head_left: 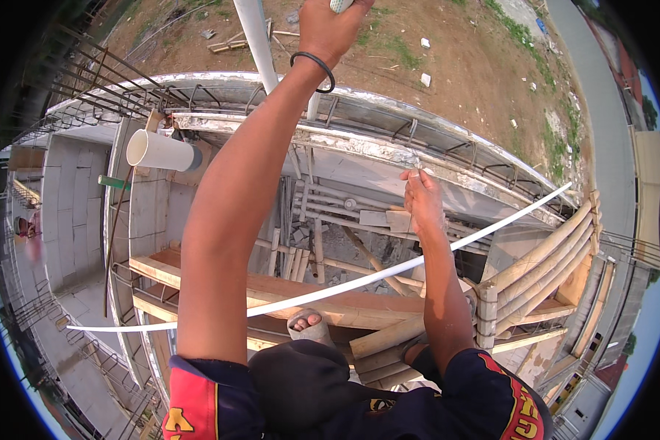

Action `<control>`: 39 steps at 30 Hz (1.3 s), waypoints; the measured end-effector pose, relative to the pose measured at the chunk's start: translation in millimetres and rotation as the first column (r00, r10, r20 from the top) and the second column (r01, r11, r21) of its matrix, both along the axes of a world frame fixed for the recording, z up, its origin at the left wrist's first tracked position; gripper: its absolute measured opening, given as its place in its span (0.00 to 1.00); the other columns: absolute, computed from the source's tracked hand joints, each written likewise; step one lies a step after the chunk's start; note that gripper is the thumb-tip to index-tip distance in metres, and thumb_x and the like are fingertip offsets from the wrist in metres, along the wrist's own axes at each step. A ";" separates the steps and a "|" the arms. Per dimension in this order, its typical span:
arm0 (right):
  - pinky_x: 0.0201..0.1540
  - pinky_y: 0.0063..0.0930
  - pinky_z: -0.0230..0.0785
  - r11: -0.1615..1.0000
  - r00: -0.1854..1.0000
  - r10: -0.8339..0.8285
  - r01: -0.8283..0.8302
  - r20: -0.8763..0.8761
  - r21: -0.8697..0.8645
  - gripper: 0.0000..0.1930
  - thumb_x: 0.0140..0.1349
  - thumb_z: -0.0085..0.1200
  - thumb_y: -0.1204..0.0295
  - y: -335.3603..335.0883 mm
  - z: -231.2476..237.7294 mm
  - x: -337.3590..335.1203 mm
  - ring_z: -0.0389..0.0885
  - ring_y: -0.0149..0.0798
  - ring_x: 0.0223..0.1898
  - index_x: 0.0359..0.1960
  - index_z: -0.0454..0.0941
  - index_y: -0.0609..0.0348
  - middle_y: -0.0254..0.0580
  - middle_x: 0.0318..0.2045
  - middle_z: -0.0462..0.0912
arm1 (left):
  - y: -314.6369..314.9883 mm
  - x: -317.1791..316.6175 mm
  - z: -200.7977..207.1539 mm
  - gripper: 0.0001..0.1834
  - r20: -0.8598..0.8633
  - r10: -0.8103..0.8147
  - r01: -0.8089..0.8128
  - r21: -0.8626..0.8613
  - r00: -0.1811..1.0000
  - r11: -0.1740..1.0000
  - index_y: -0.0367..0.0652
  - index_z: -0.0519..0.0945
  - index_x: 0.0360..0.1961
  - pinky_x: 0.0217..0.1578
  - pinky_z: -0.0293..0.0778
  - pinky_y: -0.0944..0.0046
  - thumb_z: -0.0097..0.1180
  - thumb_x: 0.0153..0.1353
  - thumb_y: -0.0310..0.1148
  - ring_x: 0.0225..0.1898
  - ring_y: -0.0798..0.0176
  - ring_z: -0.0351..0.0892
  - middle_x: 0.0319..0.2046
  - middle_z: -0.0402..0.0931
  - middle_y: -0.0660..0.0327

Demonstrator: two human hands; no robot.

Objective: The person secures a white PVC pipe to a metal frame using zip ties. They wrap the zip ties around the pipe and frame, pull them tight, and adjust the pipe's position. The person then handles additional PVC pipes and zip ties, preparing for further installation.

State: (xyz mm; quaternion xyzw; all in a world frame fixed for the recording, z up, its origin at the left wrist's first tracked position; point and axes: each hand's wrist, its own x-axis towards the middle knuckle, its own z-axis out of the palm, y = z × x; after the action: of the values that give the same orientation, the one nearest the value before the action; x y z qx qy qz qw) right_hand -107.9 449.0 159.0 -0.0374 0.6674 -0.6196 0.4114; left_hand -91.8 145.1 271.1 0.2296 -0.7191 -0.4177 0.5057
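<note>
The left hand (330, 29) is closed round a white pipe end (341, 4) at the far edge; the right hand (420, 198) pinches thin wire (416, 160) at the rebar cage (389, 139), tying apparently unfinished, with a thin white conduit (359, 280) lying loose nearer

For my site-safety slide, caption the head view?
Left hand grips a white pipe; right hand touches rebar above scaffolding.
</note>
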 end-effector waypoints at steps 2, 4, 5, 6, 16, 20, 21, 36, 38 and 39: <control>0.16 0.16 0.40 1.000 1.000 -0.002 0.002 0.006 0.024 0.10 0.72 0.44 0.66 2.6 -2.2 -1.2 0.49 0.17 0.15 0.37 0.73 0.58 0.19 0.16 0.56 | -3.5 -3.1 16.8 0.19 0.006 -0.012 0.012 0.028 1.000 1.000 0.34 0.77 0.45 0.41 0.72 0.59 0.59 0.61 0.39 0.39 0.61 0.77 0.35 0.80 0.56; 0.16 0.16 0.41 0.999 1.000 0.010 -0.010 0.000 0.048 0.10 0.72 0.43 0.66 6.1 -1.6 2.9 0.49 0.17 0.15 0.37 0.72 0.58 0.19 0.16 0.56 | -22.3 1.1 31.7 0.19 -0.010 -0.122 0.122 0.142 0.993 0.982 0.36 0.77 0.46 0.41 0.72 0.59 0.58 0.62 0.40 0.39 0.62 0.77 0.36 0.80 0.58; 0.16 0.16 0.40 0.999 1.000 0.004 -0.004 0.006 0.047 0.10 0.72 0.43 0.66 6.8 -2.6 3.0 0.49 0.17 0.15 0.37 0.72 0.58 0.19 0.16 0.56 | -30.6 1.6 38.6 0.18 -0.006 -0.153 0.152 0.195 0.988 0.969 0.37 0.78 0.46 0.40 0.72 0.61 0.57 0.63 0.41 0.39 0.63 0.77 0.36 0.80 0.59; 0.16 0.16 0.40 0.999 1.000 -0.003 0.002 0.014 0.052 0.10 0.72 0.43 0.66 10.1 -5.3 4.6 0.49 0.17 0.15 0.37 0.72 0.58 0.19 0.16 0.56 | -37.7 1.7 39.0 0.18 -0.003 -0.187 0.182 0.252 0.982 0.951 0.38 0.78 0.46 0.39 0.71 0.62 0.55 0.64 0.42 0.39 0.63 0.77 0.36 0.80 0.59; 0.16 0.18 0.42 0.999 0.998 -0.017 0.015 0.056 0.045 0.17 0.73 0.38 0.59 17.3 -13.0 30.3 0.49 0.18 0.15 0.38 0.75 0.59 0.20 0.16 0.56 | -61.6 14.8 96.4 0.24 -0.026 -0.290 0.290 0.140 0.957 0.947 0.47 0.73 0.24 0.21 0.60 0.71 0.41 0.71 0.51 0.18 0.74 0.62 0.16 0.65 0.70; 0.16 0.17 0.42 0.998 0.998 0.056 -0.057 0.023 0.041 0.18 0.73 0.39 0.58 5.2 -11.8 31.7 0.49 0.18 0.15 0.39 0.74 0.59 0.20 0.16 0.55 | -55.6 18.9 94.3 0.25 0.068 -0.269 0.265 0.063 0.961 0.962 0.48 0.71 0.19 0.19 0.59 0.70 0.43 0.71 0.51 0.18 0.74 0.63 0.14 0.64 0.70; 0.16 0.16 0.42 0.995 0.997 0.080 -0.081 0.021 0.063 0.18 0.74 0.39 0.57 9.1 -16.1 33.8 0.48 0.18 0.15 0.39 0.74 0.59 0.20 0.16 0.54 | -44.0 20.2 89.9 0.26 0.084 -0.252 0.247 0.061 0.964 0.967 0.48 0.71 0.18 0.19 0.58 0.69 0.43 0.70 0.51 0.18 0.74 0.63 0.14 0.64 0.70; 0.16 0.17 0.41 0.984 0.979 0.179 -0.179 -0.099 0.005 0.16 0.71 0.46 0.61 -42.3 9.0 27.7 0.50 0.18 0.15 0.35 0.76 0.62 0.20 0.16 0.59 | 18.5 31.6 160.5 0.26 0.119 -0.196 0.194 0.026 0.973 0.981 0.50 0.69 0.18 0.15 0.55 0.72 0.51 0.65 0.57 0.13 0.73 0.57 0.10 0.60 0.72; 0.18 0.17 0.43 0.981 0.973 0.102 -0.133 -0.209 -0.139 0.17 0.69 0.50 0.60 -81.9 44.8 11.5 0.52 0.18 0.16 0.33 0.78 0.63 0.21 0.16 0.62 | 20.8 29.1 158.5 0.25 0.070 -0.327 0.325 0.039 0.942 0.945 0.49 0.71 0.18 0.14 0.55 0.72 0.51 0.65 0.56 0.12 0.73 0.57 0.11 0.61 0.72; 0.19 0.17 0.44 0.968 0.960 0.035 -0.102 -0.279 -0.229 0.18 0.68 0.51 0.59 -103.5 61.1 7.0 0.54 0.18 0.17 0.32 0.79 0.64 0.22 0.16 0.63 | 20.5 29.4 157.3 0.24 0.039 -0.346 0.345 0.035 0.937 0.938 0.48 0.72 0.19 0.14 0.55 0.71 0.52 0.65 0.54 0.12 0.73 0.57 0.11 0.61 0.72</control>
State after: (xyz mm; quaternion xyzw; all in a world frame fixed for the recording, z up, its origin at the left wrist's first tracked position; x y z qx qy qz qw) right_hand -100.9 345.5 220.0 -0.1953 0.6357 -0.6702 0.3294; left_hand -62.5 165.6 428.4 0.1161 -0.7533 -0.5049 0.4051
